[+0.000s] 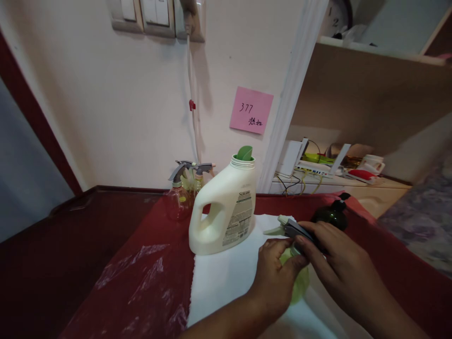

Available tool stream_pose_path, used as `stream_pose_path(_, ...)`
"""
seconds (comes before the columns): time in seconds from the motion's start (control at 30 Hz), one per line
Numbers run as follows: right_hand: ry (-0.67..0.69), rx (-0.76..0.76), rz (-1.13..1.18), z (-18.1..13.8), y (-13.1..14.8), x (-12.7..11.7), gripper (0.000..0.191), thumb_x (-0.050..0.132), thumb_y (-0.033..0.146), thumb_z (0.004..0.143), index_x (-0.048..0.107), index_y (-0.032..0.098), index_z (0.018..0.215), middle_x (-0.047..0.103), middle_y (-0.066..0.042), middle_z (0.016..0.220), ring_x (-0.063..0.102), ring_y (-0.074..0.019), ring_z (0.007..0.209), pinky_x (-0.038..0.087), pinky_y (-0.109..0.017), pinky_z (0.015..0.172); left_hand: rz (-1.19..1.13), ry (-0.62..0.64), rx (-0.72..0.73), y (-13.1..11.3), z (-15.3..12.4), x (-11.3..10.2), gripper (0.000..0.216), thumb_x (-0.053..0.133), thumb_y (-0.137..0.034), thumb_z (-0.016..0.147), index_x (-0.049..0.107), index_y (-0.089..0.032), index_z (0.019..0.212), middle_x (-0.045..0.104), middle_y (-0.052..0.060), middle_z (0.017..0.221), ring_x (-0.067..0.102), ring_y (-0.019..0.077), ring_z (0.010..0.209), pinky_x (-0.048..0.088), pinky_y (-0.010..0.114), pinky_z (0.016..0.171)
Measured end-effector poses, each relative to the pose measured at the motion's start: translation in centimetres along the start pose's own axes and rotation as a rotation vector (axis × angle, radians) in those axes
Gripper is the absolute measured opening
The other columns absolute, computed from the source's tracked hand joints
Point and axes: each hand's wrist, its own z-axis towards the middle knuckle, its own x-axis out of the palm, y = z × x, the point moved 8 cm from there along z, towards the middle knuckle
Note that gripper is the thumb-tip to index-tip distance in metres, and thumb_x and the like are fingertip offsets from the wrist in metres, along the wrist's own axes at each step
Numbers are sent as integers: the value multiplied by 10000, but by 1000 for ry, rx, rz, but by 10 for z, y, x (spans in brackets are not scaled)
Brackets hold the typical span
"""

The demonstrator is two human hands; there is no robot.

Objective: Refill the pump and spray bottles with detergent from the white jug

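Observation:
A small yellow-green spray bottle stands on a white cloth. My left hand is wrapped round its body. My right hand grips its grey trigger head, whose nozzle points left. Just behind the hands, to the left, stands a cream detergent jug with its cap off and a green spout showing.
Two more spray bottles stand by the wall behind the jug. A dark green pump bottle sits right of the hands. Clear plastic sheet covers the red tabletop. A shelf at right holds a router and cables.

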Motion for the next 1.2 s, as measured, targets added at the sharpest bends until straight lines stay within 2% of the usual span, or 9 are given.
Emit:
stream_pose_path(0.13,2,-8,-19,0,1,-1,258,473,413,1057,637,227,1127,716,-60,893,686,-260,798,537,-403,692,-51,29,-48,2,1,1,332,770,-377,803,788,-212,1090,742,94,1172,620,329,1160,437,448,1064)
stream_pose_path(0.27,-8,-32,-19,0,5,-1,237,465,412,1065,621,244,1125,707,-46,882,679,-248,781,537,-385,675,-230,-15,-181,3,2,3,642,981,-380,539,724,-163,1086,753,97,1127,669,303,1065,523,384,945)
stream_pose_path(0.33,-8,-35,-16,1,7,-2,222,463,406,1066,614,251,1116,702,-38,869,675,-245,765,533,-381,664,-248,-48,-208,3,3,3,678,1011,-383,460,716,-156,1027,760,93,1074,675,296,1020,543,366,888)
stream_pose_path(0.5,-4,-43,-13,3,7,-2,198,465,376,1065,605,248,1121,688,-38,862,669,-247,761,526,-384,661,-232,-44,-206,6,4,2,550,953,-426,583,725,-160,1007,782,95,1075,688,297,1038,534,387,933)
stream_pose_path(0.63,-2,-42,0,2,5,-2,191,475,365,1064,607,240,1122,678,-40,859,664,-245,764,524,-389,678,-86,64,-73,1,4,0,362,799,-416,786,774,-178,1057,755,105,1178,650,317,1149,460,435,1047)
stream_pose_path(0.73,-3,-45,10,1,6,-2,185,477,365,1064,601,240,1123,679,-40,861,666,-244,771,523,-386,681,-8,106,8,-4,3,-1,225,730,-336,845,807,-231,1028,753,69,1149,624,299,1169,407,423,1090)
stream_pose_path(0.83,2,-50,7,1,7,-1,179,476,368,1065,593,250,1129,683,-38,867,664,-242,768,523,-384,678,-75,80,-40,-2,1,-1,289,777,-356,817,776,-221,1073,749,72,1183,634,300,1172,436,423,1070)
stream_pose_path(1.0,20,-42,21,2,7,-1,167,470,376,1067,583,278,1141,680,-26,881,661,-241,774,526,-385,674,-244,-28,-183,5,1,2,643,983,-406,574,691,-163,1092,772,102,1120,689,290,1045,525,386,941)
stream_pose_path(1.2,7,-50,20,2,8,-2,185,461,375,1069,588,256,1133,681,-39,876,663,-251,767,534,-398,665,-198,-29,-145,1,2,1,488,903,-446,703,734,-172,1069,771,99,1151,681,294,1107,508,395,992)
